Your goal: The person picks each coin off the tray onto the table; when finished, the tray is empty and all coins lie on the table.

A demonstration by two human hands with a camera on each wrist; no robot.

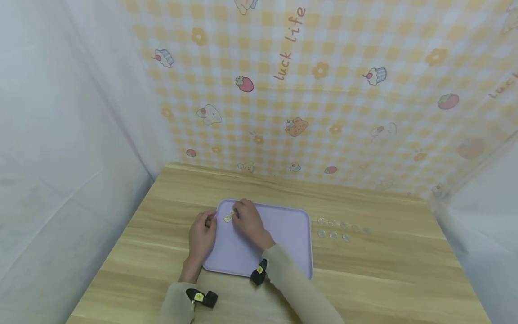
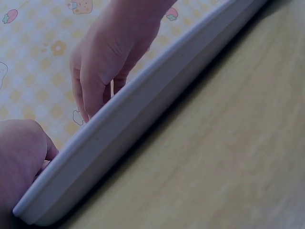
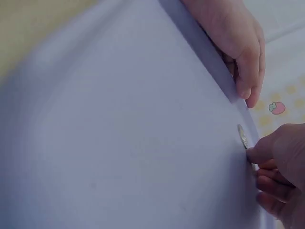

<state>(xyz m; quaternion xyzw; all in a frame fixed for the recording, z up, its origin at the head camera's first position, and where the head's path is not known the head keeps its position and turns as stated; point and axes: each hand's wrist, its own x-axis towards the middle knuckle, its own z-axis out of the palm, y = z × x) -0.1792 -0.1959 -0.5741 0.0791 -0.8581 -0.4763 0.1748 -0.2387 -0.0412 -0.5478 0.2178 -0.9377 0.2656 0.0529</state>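
A pale purple tray lies on the table. At its left edge my left hand holds the rim, thumb and fingers bent at the edge in the right wrist view. Over the tray's far left corner my right hand bends down and pinches a small shiny coin at its fingertips. A second coin lies on the tray just beside those fingers. From the right wrist, one coin shows near the thumb tip of the right hand. The tray wall hides the fingertips in the left wrist view.
To the right of the tray, several coins lie in two rows on the wood-grain table. A yellow checked cloth hangs behind the table, and white sheets hang at the sides.
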